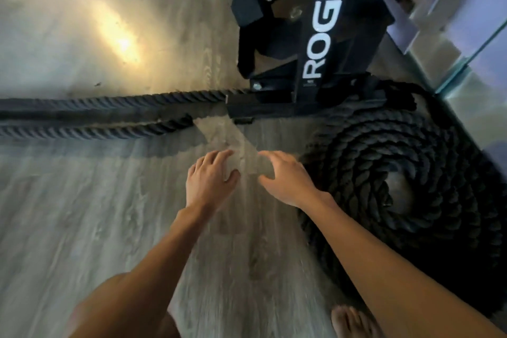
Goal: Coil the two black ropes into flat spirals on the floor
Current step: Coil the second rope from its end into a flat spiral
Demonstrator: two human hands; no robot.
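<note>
Two bare hands reach out side by side above a grey wooden floor point(82, 214), both holding nothing; the left hand point(210, 181) has its fingers loosely bent and a little apart, thumb held out to the right; the right hand point(288, 178) mirrors it, fingers loosely bent, thumb spread to the left; a gap of bare floor lies between the two hands.

On the right lies a coiled rope point(384, 151), black and thick, wound flat in a spiral of several turns, with a small patch of floor showing at its centre; the right forearm crosses above its near left edge.

On the left, farther off than the hands, two stretches of black rope lie straight and side by side; the far strand point(123, 100) runs from the left edge to the foot of a black metal rack point(323, 35); the near strand point(96, 132) ends short of it, apart from the left hand.

White letters run down the rack's upright; the coil's far turns lie just beside its foot; a glass panel point(480, 49) stands at the far right; warm glare point(123, 41) lies on the floor at the far left; a bare foot point(354, 321) shows at the near right edge; the whole view is somewhat blurred.
</note>
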